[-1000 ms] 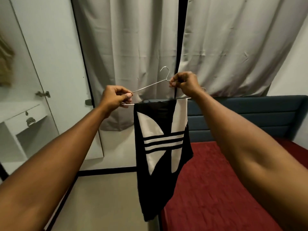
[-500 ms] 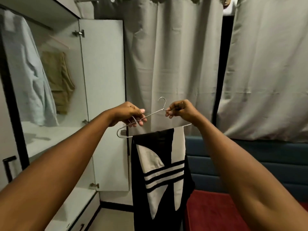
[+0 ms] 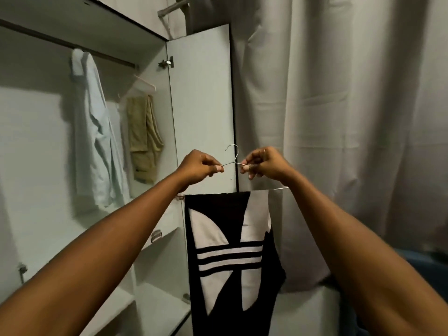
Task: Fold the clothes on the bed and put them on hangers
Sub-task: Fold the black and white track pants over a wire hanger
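The left hand [image 3: 198, 167] and right hand [image 3: 266, 166], fingers curled, each pinch the wire hanger [image 3: 229, 162] beside its hook, near the open wardrobe [image 3: 201, 93]. A folded black garment [image 3: 218, 238] hangs over its bar, below both hands.

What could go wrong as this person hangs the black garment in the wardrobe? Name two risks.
The black garment is only draped over the wire hanger; a tilt could slide it off. The left hand and right hand merely pinch thin wire beside the hook, so it might slip.
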The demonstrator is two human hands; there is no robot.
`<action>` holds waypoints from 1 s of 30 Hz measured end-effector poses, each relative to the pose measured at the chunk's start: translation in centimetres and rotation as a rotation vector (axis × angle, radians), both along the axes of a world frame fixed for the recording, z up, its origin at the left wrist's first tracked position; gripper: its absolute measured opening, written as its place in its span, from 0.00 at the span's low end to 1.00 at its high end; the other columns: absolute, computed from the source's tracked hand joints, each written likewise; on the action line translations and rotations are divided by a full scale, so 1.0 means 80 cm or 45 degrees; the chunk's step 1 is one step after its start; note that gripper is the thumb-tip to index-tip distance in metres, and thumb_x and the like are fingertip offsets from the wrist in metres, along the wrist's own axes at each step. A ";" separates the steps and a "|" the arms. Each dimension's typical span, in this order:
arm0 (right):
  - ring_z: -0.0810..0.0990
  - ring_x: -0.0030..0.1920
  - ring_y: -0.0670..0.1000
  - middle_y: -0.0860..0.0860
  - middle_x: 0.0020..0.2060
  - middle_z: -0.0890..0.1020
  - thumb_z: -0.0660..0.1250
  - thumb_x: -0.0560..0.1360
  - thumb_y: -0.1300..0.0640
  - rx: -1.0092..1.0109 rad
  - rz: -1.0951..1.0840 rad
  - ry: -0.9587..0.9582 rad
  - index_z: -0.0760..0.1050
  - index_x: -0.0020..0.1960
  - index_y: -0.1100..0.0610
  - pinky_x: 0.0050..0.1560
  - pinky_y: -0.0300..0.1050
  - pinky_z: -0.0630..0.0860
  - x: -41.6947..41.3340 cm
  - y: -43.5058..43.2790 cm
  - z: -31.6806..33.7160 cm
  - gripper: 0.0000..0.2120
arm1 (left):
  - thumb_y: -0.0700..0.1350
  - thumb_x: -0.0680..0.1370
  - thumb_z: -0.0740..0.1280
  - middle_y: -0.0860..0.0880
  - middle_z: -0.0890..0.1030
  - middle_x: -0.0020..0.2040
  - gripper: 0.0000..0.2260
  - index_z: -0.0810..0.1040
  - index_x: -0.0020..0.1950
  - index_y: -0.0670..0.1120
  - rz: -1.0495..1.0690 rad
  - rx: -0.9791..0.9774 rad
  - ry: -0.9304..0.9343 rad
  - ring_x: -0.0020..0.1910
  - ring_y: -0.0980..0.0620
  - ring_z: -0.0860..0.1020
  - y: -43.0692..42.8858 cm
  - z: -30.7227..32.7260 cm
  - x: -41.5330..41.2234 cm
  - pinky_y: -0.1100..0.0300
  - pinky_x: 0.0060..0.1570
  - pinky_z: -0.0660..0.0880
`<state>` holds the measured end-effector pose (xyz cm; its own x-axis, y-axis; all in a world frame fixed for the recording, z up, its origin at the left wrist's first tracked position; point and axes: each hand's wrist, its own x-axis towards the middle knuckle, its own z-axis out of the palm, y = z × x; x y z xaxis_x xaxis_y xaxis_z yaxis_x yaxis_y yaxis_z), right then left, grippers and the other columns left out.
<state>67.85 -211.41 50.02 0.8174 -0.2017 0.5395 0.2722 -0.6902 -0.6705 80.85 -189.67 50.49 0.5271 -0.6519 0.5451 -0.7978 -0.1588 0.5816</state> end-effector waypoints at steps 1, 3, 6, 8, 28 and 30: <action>0.84 0.33 0.50 0.58 0.43 0.88 0.73 0.77 0.67 -0.002 0.028 -0.002 0.83 0.50 0.62 0.31 0.37 0.75 0.017 -0.006 0.011 0.04 | 0.45 0.75 0.76 0.50 0.86 0.39 0.02 0.89 0.45 0.49 0.017 -0.037 -0.003 0.36 0.55 0.78 -0.005 0.008 0.018 0.58 0.42 0.76; 0.85 0.34 0.50 0.58 0.41 0.88 0.74 0.76 0.65 -0.014 0.066 0.005 0.83 0.50 0.62 0.33 0.39 0.78 0.053 -0.020 0.029 0.03 | 0.44 0.74 0.76 0.48 0.87 0.39 0.02 0.89 0.43 0.49 0.032 -0.086 -0.017 0.36 0.54 0.77 -0.014 0.023 0.052 0.56 0.43 0.75; 0.86 0.37 0.52 0.57 0.38 0.87 0.77 0.75 0.58 -0.043 0.067 -0.027 0.83 0.48 0.61 0.40 0.46 0.81 0.107 -0.050 0.049 0.06 | 0.42 0.75 0.76 0.47 0.87 0.41 0.02 0.89 0.44 0.47 0.058 -0.120 -0.058 0.40 0.51 0.79 -0.025 0.048 0.101 0.55 0.44 0.75; 0.86 0.38 0.52 0.55 0.37 0.87 0.77 0.75 0.55 -0.058 0.082 -0.093 0.84 0.47 0.59 0.43 0.49 0.82 0.141 -0.067 0.059 0.07 | 0.40 0.76 0.75 0.46 0.87 0.42 0.02 0.88 0.45 0.45 0.086 -0.164 -0.069 0.39 0.53 0.79 -0.026 0.065 0.130 0.58 0.43 0.75; 0.67 0.29 0.48 0.50 0.29 0.76 0.77 0.75 0.57 0.245 0.378 -0.469 0.86 0.48 0.63 0.32 0.40 0.65 0.509 -0.113 0.145 0.09 | 0.36 0.76 0.73 0.51 0.85 0.35 0.03 0.87 0.46 0.40 0.248 -0.462 -0.174 0.32 0.60 0.76 -0.007 0.176 0.505 0.64 0.34 0.73; 0.65 0.29 0.46 0.45 0.28 0.78 0.76 0.75 0.57 0.219 0.397 -0.478 0.86 0.48 0.63 0.31 0.39 0.61 0.549 -0.108 0.162 0.08 | 0.36 0.76 0.73 0.49 0.85 0.36 0.03 0.87 0.45 0.41 0.289 -0.498 -0.223 0.34 0.59 0.78 -0.007 0.189 0.539 0.63 0.36 0.75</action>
